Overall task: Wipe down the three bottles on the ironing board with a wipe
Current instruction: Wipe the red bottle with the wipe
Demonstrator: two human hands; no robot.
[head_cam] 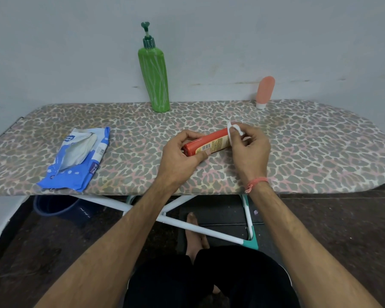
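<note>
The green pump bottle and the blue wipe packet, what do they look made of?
Green pump bottle: probably hard plastic, smooth with a slight sheen, and it stands rigid. Blue wipe packet: thin plastic film by the look, glossy and crumpled, lying limp on the ironing board.

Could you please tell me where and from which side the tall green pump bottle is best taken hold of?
Grip the tall green pump bottle around its wide upper body, just below the shoulder, coming from the front. It stands upright near the wall behind the ironing board, and the thin pump neck looks too weak to lift by.
</note>
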